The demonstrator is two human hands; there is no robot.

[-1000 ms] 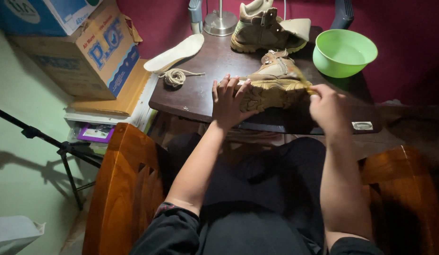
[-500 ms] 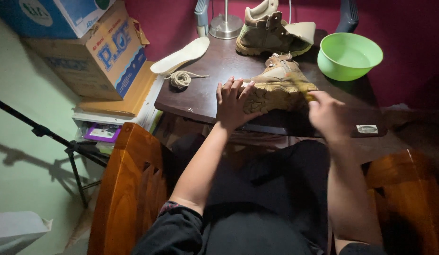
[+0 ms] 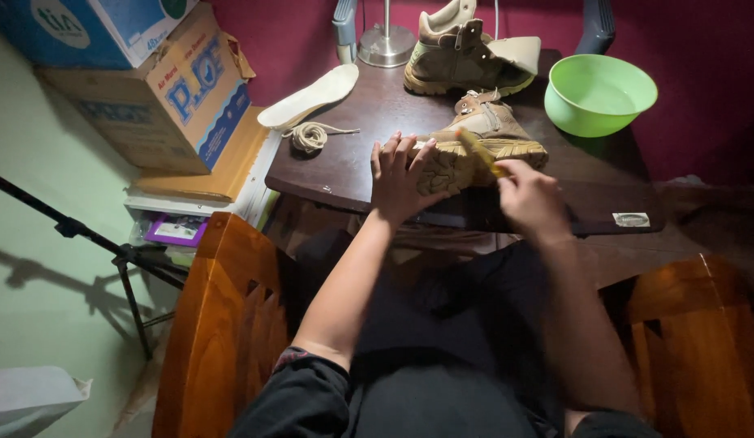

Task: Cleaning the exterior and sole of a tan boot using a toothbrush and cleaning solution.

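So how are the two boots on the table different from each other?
The near boot lies on its side with its sole turned toward the person; the far boot stands upright on its sole. The left hand presses on the near boot while the right hand holds a yellow tool against its sole; nobody touches the far boot. Both are tan ankle boots.

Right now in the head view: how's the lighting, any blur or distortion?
Head view: dim and warm, light falling mostly on the table and bowl; lap and right side sink into shadow. A stand throws a soft shadow on the left wall. Right hand and the yellow tool are slightly motion-blurred against the boot; left hand is sharper. Wide-angle bending at the edges.
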